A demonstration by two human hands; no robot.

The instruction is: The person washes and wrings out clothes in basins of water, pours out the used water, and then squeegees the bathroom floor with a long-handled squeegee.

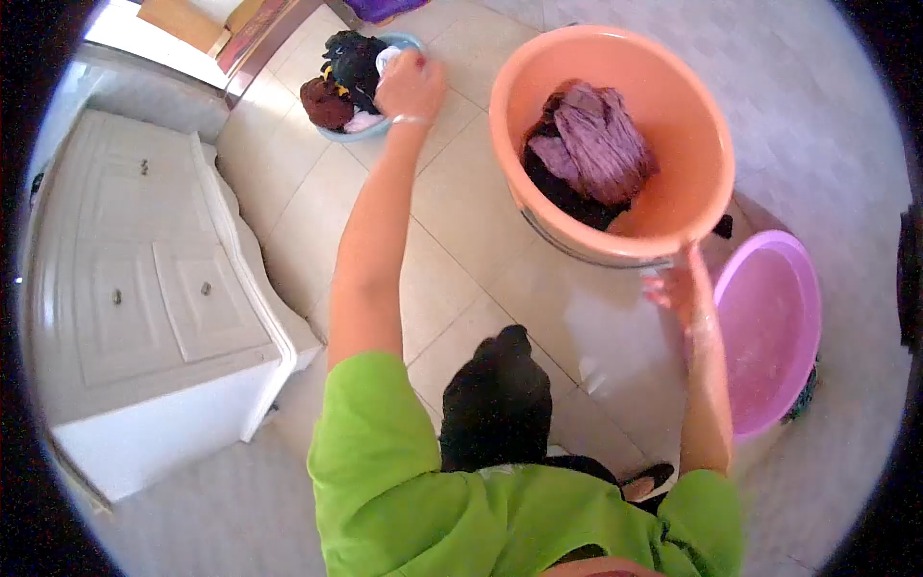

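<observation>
My right hand (681, 291) is at the near rim of a large orange bucket (694, 154). Its thumb lies against the rim and the fingers curl below it. Inside the bucket lies a bunched purple cloth (594, 139) on top of dark fabric (562, 192). My left hand (411, 88) is stretched forward over the right side of a light blue basin (365, 133), its fingers folded in. A bit of white cloth (386, 60) shows beside those fingers; whether they grip it is unclear. Black clothes (354, 65) and a dark brown cloth (325, 104) fill the basin.
An oval pink basin (769, 332) stands tilted to the right of my right arm. On the left is a white cabinet (163, 260) with drawers. Pale tiles (447, 260) cover the floor. A purple item (383, 8) lies at the top edge.
</observation>
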